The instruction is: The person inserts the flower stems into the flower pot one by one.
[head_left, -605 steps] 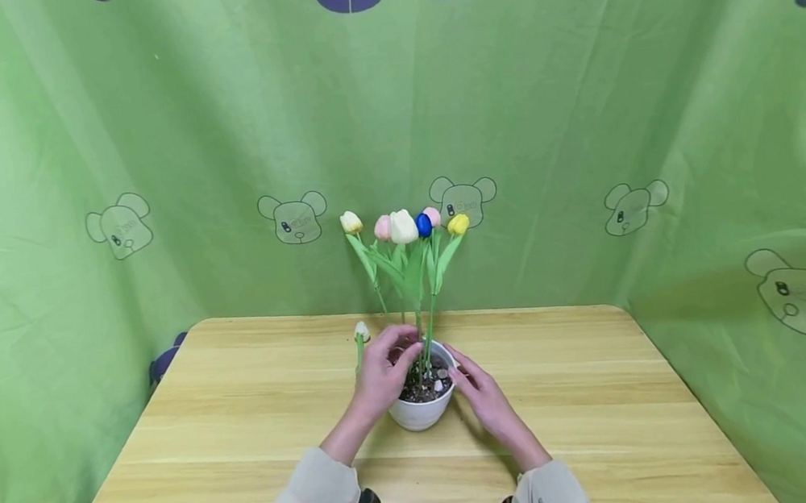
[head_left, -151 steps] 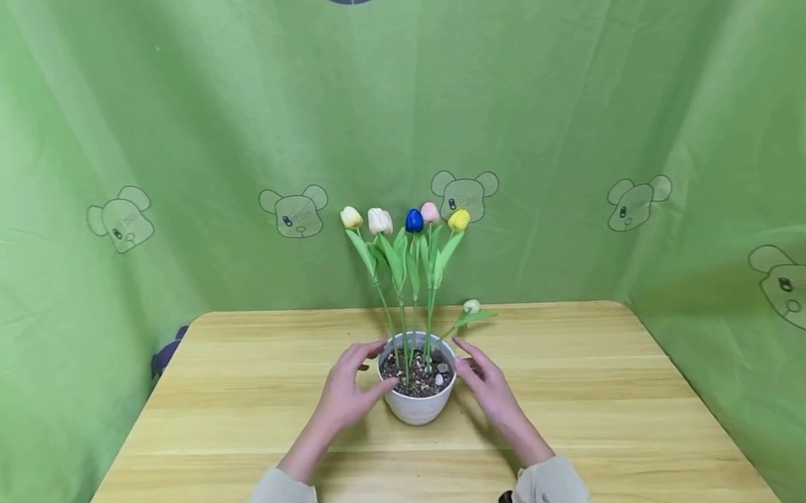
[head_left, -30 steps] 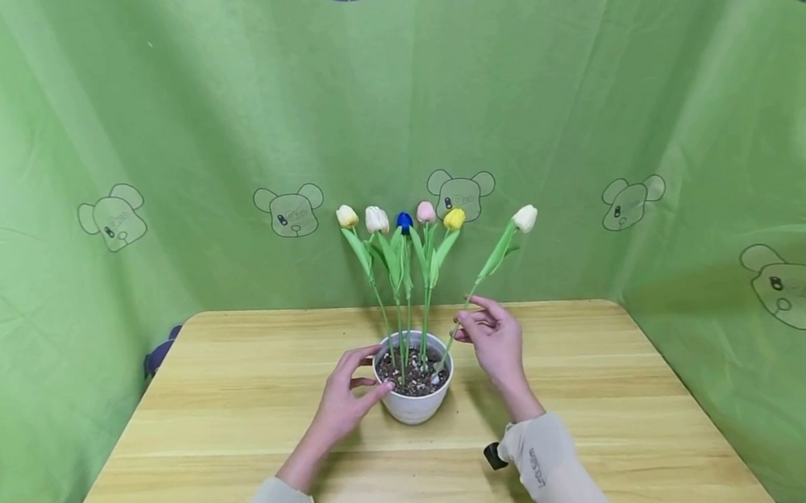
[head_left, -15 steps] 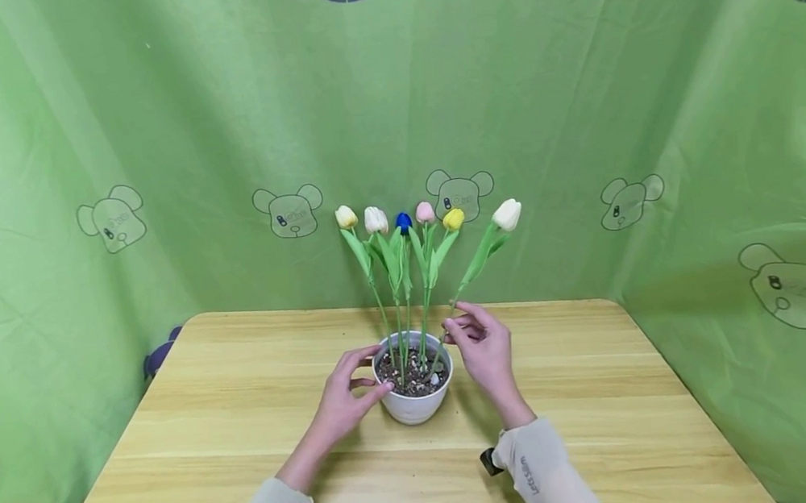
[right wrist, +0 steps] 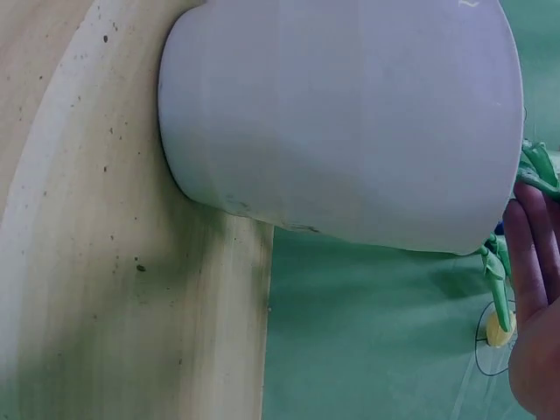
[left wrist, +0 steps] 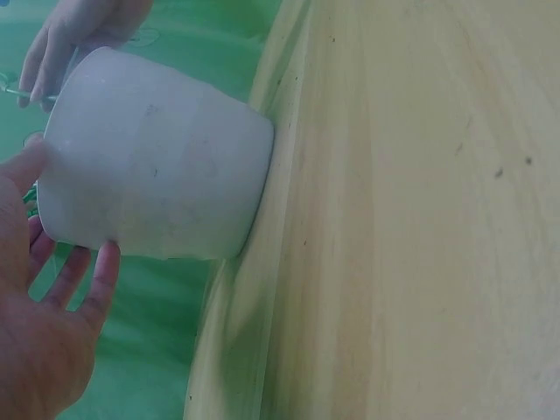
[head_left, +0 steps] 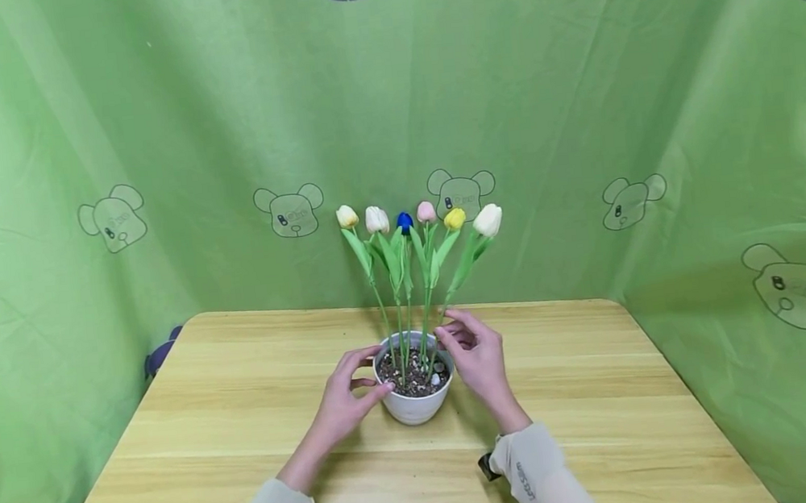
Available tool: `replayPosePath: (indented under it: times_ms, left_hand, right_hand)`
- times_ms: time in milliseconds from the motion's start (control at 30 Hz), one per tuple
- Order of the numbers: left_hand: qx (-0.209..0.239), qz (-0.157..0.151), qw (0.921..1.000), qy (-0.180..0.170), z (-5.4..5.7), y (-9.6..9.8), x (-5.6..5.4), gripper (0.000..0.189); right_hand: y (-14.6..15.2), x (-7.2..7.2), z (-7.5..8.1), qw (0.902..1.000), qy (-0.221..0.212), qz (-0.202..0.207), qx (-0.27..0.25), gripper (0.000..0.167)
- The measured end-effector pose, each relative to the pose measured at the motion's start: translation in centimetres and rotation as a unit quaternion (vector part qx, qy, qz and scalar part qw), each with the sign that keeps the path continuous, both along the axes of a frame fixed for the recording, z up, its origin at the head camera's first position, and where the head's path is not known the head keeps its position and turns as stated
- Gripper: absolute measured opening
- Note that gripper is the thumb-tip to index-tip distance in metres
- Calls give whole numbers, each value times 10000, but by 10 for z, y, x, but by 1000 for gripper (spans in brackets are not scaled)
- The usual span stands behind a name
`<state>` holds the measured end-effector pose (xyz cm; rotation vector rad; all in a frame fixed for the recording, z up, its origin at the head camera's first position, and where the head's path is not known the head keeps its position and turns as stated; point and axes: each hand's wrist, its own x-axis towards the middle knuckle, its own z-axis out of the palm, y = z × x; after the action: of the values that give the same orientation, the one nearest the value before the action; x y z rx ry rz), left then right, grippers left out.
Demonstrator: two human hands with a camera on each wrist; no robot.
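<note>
A white flower pot (head_left: pixel 415 409) filled with dark soil (head_left: pixel 415 373) stands upright on the wooden table. My left hand (head_left: pixel 342 395) holds its left side, thumb at the front rim and fingers spread along the wall, which the left wrist view also shows. Between thumb and fingers, my right hand (head_left: pixel 480 359) pinches the stem of a white tulip (head_left: pixel 488 220), whose lower end reaches the soil at the pot's right. This tulip leans slightly right. In the right wrist view the pot (right wrist: pixel 350 114) hides most of the stems.
Several other tulips stand in the soil: a cream one (head_left: pixel 347 216), a pinkish-white one (head_left: pixel 376 220), a blue one (head_left: pixel 405 223), a pink one (head_left: pixel 426 212) and a yellow one (head_left: pixel 454 219). A green curtain (head_left: pixel 528 110) hangs behind the wooden table (head_left: pixel 245 429).
The white tulip, lying low at the pot's right five seconds ago, is now raised in my right hand. Over the last second it has swung left, nearer upright. My left hand has stayed at the pot.
</note>
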<state>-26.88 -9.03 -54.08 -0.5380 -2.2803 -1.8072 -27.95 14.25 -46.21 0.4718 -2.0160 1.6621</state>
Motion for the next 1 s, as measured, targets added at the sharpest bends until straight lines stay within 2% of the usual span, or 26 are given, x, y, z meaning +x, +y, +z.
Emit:
replayPosePath:
  times_ms: [200, 467, 700, 1000]
  left_hand:
    - [46, -2, 10000, -74, 1, 1, 0, 66]
    - [100, 3, 9999, -78, 2, 0, 1, 66]
    - [129, -30, 9999, -40, -1, 0, -1, 65]
    - [160, 3, 9999, -28, 0, 0, -1, 66]
  right_hand:
    - [-2, 0, -4, 9995, 133, 58, 272, 29]
    - [-4, 0, -7, 9994, 96, 87, 314, 27]
    - [-4, -1, -13, 9981, 225, 47, 571, 25]
    - [-5, 0, -16, 9980, 223, 52, 583, 24]
